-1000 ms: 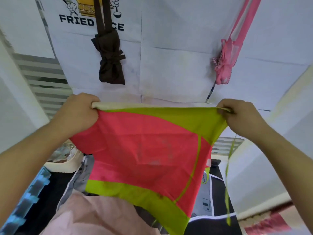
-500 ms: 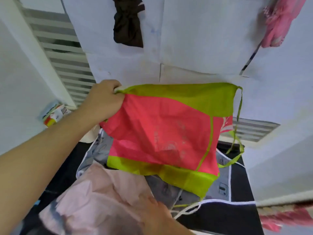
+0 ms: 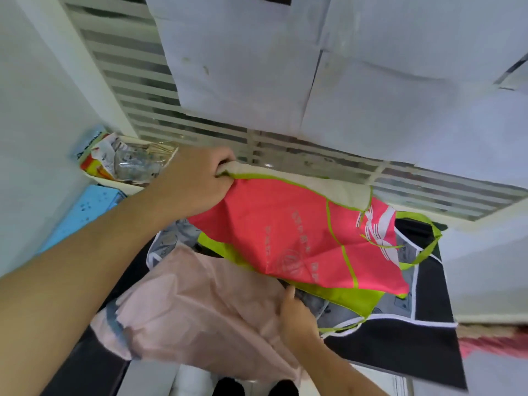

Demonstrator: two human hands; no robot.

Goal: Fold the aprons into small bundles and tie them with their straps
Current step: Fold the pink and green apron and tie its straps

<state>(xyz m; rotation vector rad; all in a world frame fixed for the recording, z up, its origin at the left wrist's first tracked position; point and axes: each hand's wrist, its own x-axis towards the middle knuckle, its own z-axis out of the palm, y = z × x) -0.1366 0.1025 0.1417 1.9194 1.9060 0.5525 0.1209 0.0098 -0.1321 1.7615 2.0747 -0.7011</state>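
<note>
A red apron (image 3: 288,232) with lime-green trim lies half spread over the pile, its green strap (image 3: 425,244) looping off to the right. My left hand (image 3: 197,181) grips its top-left corner, fingers curled round the cloth. A pale pink apron (image 3: 200,307) lies crumpled in front. My right hand (image 3: 297,318) rests on the pink apron's right edge, thumb up; the fingers are hidden under the cloth. A black apron with white trim (image 3: 400,347) and a grey printed one (image 3: 400,304) lie beneath.
A white tub (image 3: 125,167) with a plastic bottle and packets sits at the back left, beside a blue mat (image 3: 85,207). White paper sheets (image 3: 371,81) hang on the wall above a slatted panel (image 3: 171,90). A red-and-beige cloth (image 3: 491,338) shows at the right edge.
My right hand let go of the red apron's right corner and dropped to the pink apron. My left hand lowered the red apron onto the pile. The view tilted downward.
</note>
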